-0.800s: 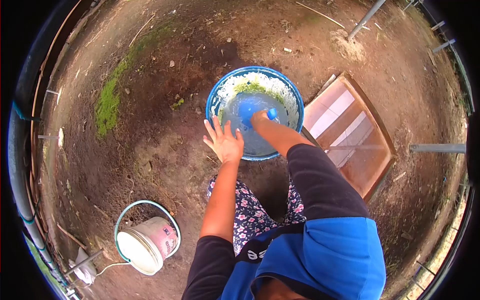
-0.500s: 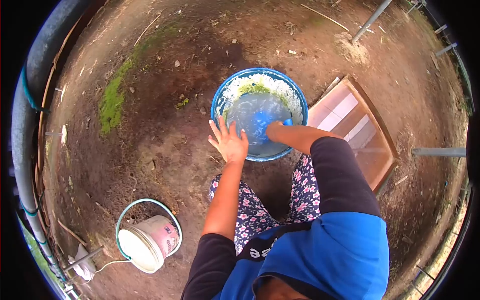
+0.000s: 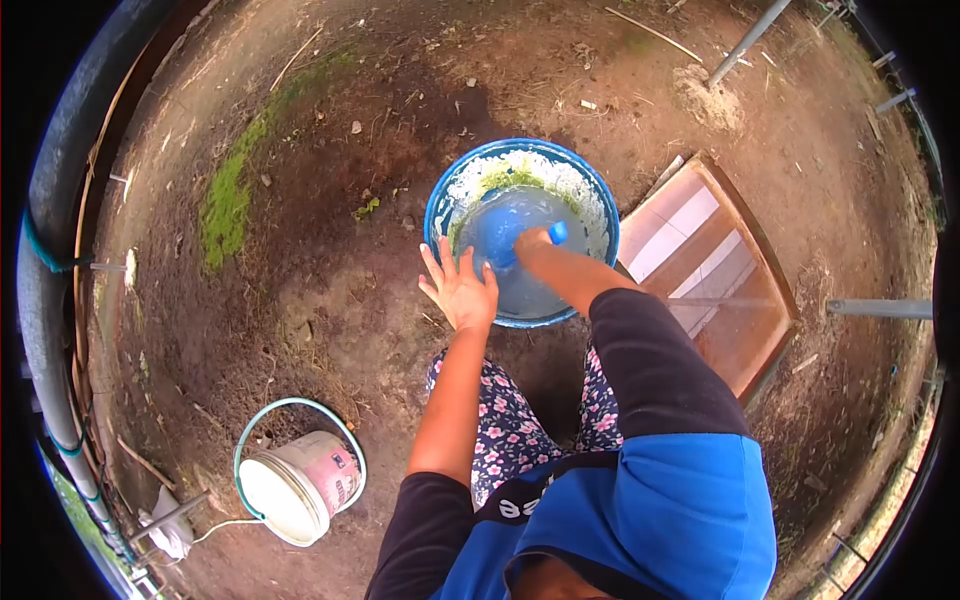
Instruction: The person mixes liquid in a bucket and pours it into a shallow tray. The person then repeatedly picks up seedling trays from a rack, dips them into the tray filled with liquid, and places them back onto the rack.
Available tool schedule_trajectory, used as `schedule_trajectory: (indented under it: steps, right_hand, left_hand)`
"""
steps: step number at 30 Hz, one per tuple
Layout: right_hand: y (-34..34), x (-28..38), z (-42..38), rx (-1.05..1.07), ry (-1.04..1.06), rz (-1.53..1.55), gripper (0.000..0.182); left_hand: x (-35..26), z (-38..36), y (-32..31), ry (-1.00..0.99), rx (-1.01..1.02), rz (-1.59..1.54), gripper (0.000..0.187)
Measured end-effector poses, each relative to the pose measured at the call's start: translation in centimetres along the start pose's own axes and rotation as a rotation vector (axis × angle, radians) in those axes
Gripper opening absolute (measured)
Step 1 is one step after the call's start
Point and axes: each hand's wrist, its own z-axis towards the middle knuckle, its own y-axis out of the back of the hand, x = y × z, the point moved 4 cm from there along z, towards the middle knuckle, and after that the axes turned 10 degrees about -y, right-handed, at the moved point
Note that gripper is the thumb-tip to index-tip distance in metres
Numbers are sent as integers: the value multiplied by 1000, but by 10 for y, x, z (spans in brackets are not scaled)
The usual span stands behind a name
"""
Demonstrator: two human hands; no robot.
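A round blue tub (image 3: 611, 215) stands on the ground in front of my knees, with cloudy grey water (image 3: 535, 290) in it. White and greenish residue (image 3: 580, 185) coats its inner wall. My left hand (image 3: 463, 292) rests at the tub's near left rim, fingers spread. Inside the tub, my right hand (image 3: 533, 243) is closed around a blue plastic tool (image 3: 558, 232) whose handle end sticks out past the hand. The tool's other end is a blurred blue shape under the water, so its kind does not show.
A brown-framed tiled panel (image 3: 735, 345) lies right of the tub. At lower left a white and pink bucket (image 3: 318, 478) with a green handle lies tipped, near a white bag (image 3: 168, 525). Metal posts (image 3: 745, 45) and a curved pipe (image 3: 45, 200) border the bare dirt.
My right hand and the blue tool have moved left and slightly up within the tub, stirring the water. My left hand stays at the rim.
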Motion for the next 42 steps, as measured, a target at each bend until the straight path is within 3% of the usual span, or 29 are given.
schedule_trajectory:
  steps: [5,11,14,18,21,24,28,31,32,35,36,39,42]
  right_hand:
    - [-29,-10,1,15,61,-214,25]
    - [-61,-9,-14,95,27,156,28]
    - [-34,-29,-25,586,-69,607,35]
    - [-9,-42,-37,670,-104,908,37]
    - [30,-53,-71,485,-47,880,35]
    - [57,-68,-88,243,45,601,36]
    - [100,-87,-141,-187,40,417,32]
    - [132,-96,-180,-258,-14,394,31]
    - [136,-97,-186,-276,-12,352,28]
    - [143,-102,-203,-428,39,327,22]
    - [139,-104,-204,-487,28,311,21]
    - [121,-110,-202,-643,14,269,20]
    - [108,-118,-203,-730,34,255,22]
  left_hand:
    - [1,-2,0,-8,-30,-23,32]
    - [2,0,-1,-13,-73,-41,31]
    - [1,-1,4,-15,-58,-56,33]
    - [4,-1,0,2,-101,-31,41]
    - [5,0,-1,45,-53,-8,50]
    - [4,0,1,83,-70,-37,56]
    - [7,-2,8,54,-251,-223,63]
    - [39,4,5,31,-442,-533,68]
    - [54,9,-5,175,-352,-571,69]
    - [86,26,-46,489,-29,-1345,68]
    - [74,26,-23,580,125,-1300,55]
    - [97,36,-56,640,321,-1317,41]
    - [104,43,-65,618,372,-1277,35]
